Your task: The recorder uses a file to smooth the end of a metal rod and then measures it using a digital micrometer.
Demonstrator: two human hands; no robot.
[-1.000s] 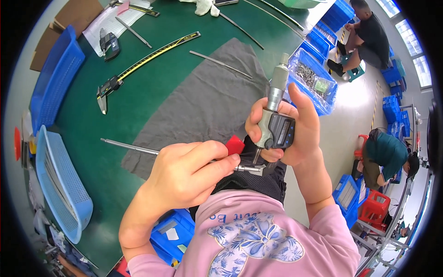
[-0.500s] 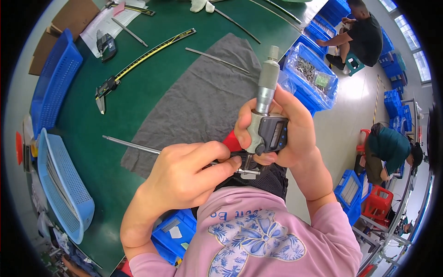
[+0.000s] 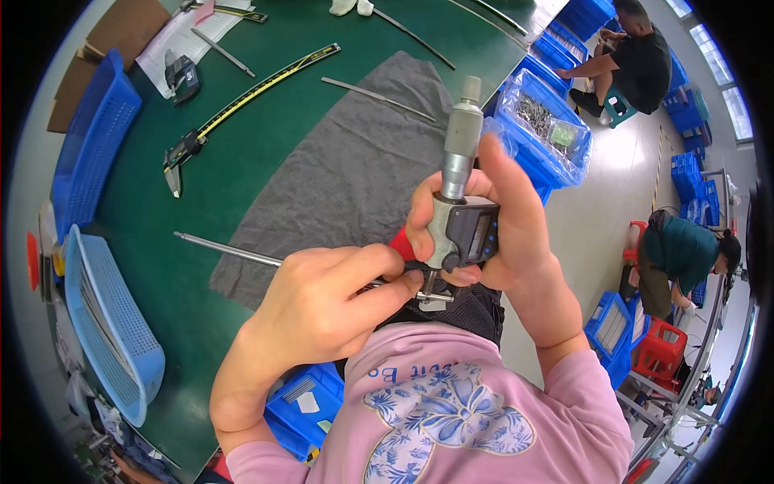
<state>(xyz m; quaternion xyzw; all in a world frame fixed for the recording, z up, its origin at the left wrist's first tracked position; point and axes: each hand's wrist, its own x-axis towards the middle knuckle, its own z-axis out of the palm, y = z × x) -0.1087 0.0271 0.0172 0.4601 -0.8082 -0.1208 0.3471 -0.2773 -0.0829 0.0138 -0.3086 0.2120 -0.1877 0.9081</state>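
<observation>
Since the earlier frames the digital micrometer [image 3: 461, 218] has shifted a bit left and up in frame and stands closer to upright, thimble pointing to the top of the picture; both hands have closed in around it at centre frame. Right hand [image 3: 504, 234] wraps the micrometer body, fingers curled tight around the frame and display, thumb raised along the right side of the barrel. Left hand [image 3: 322, 302] sits just below-left, fingers pressed together, pinching a thin metal rod [image 3: 230, 250] whose end goes into the micrometer's lower end; the exact contact point is hidden by the fingertips. Rod runs out to the left over the grey cloth [image 3: 347, 173] on the green bench [image 3: 250, 137]. Small red piece [image 3: 401, 242] shows between the two hands, can't tell what it is. On the bench, upper left: long caliper [image 3: 242, 101] lying diagonally, a second loose rod [image 3: 367, 97] on the cloth's top edge. Blue basket [image 3: 113, 323] at left edge, blue bin with bagged parts [image 3: 544, 129] upper right. Other people sit on the floor area at right.
</observation>
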